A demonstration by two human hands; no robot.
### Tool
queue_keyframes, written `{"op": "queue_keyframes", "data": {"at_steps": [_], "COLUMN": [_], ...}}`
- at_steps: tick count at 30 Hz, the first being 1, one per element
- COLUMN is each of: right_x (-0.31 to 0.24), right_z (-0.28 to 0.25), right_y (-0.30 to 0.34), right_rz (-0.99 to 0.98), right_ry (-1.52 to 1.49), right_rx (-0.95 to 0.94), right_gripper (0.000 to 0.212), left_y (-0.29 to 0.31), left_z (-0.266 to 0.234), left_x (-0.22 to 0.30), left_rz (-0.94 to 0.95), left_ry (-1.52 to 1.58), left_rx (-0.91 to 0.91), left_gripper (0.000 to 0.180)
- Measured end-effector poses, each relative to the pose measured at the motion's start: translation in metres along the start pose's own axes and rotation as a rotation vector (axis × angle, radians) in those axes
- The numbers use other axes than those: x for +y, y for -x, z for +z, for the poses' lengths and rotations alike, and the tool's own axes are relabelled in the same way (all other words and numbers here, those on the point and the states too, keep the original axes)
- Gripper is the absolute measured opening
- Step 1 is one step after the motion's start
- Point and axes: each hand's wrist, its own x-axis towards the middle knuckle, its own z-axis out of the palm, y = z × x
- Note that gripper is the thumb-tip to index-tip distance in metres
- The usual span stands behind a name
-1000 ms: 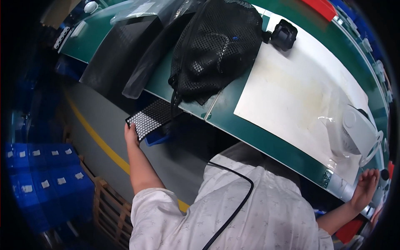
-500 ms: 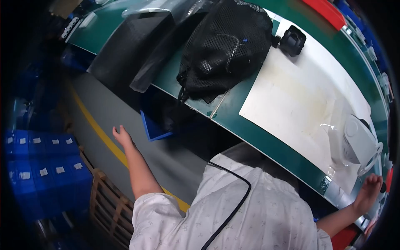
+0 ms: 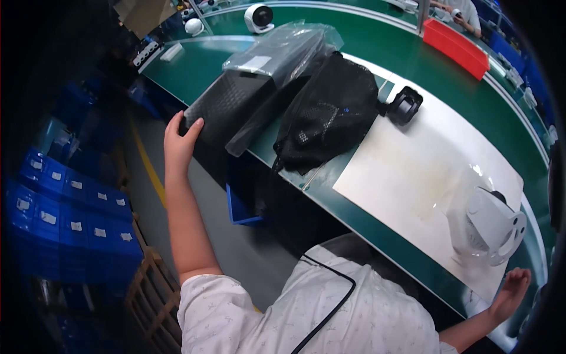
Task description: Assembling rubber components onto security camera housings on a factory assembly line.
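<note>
My left hand (image 3: 181,143) is at the near left end of a dark grey plastic bin (image 3: 227,100), with thumb and fingers around its edge. A clear plastic bag (image 3: 283,53) lies over the bin's far part. To the right sits a black mesh drawstring bag (image 3: 330,112) with something inside that I cannot make out. A small black square device (image 3: 405,106) lies beside the bag. My right hand (image 3: 512,295) is raised near the table's right end, fingers extended and holding nothing. Nearest to it is a white rounded device (image 3: 495,221), partly in clear plastic, on a white sheet (image 3: 407,171).
The green table (image 3: 354,209) runs diagonally before me. A red bin (image 3: 457,48) and a white round-headed device (image 3: 259,17) stand farther back. Another person's hands (image 3: 463,19) show at the top right. Blue crates (image 3: 76,206) on a wooden pallet (image 3: 154,289) stand left; a blue bin (image 3: 244,203) is below the table.
My left hand has moved up and forward from over the floor to the dark grey bin's end. My right hand stays raised at the right. The view has shifted, showing more of the table's far side.
</note>
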Motion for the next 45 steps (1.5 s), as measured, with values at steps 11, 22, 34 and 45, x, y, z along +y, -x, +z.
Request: {"op": "queue_keyframes", "data": {"at_steps": [11, 22, 34, 45], "right_x": [0.013, 0.012, 0.006, -0.003], "right_z": [-0.019, -0.013, -0.016, 0.001], "right_y": [0.002, 0.010, 0.010, 0.012], "right_rz": [-0.007, -0.083, -0.136, -0.208], "right_ry": [0.022, -0.006, 0.016, -0.166], "right_rx": [0.019, 0.059, 0.229, 0.014], "right_gripper": [0.023, 0.023, 0.023, 0.022], "left_y": [-0.027, -0.034, -0.021, 0.076], "left_z": [-0.014, -0.010, -0.021, -0.134], "left_x": [0.035, 0.036, 0.035, 0.090], "left_rz": [-0.012, -0.058, -0.032, 1.047], "left_ry": [-0.514, 0.282, 1.068, -0.656], "left_rx": [-0.139, -0.045, -0.016, 1.056], "left_gripper": [0.069, 0.033, 0.034, 0.043]}}
